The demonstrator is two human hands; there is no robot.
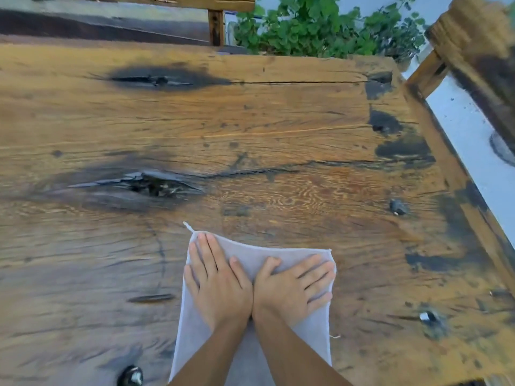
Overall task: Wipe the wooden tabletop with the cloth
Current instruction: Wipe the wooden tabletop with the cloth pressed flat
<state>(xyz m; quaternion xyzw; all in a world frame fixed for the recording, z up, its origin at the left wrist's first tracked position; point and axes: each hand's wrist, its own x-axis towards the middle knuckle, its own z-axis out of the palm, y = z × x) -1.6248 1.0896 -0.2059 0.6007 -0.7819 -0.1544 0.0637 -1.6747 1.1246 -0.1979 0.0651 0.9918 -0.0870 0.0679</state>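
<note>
While both of our hands lie flat on the cloth (252, 274), we hold nothing in a true grip: the left hand (220, 282) and right hand (292, 285) rest side by side with fingers straight and spread, released and pressing down rather than grasping. We judge this is so the weight spreads across the fabric and keeps it flat against the wood as it slides. The pale cloth sits on the near middle of the tabletop (278, 121), its near end cut off by the frame and partly hidden under our forearms. Beyond it stretch dark knots and long cracks; whether these are damp or merely stained we cannot tell. Further off, a wooden bench (217, 26) and green plants (320, 29) stand past the far edge, only partly in view.
</note>
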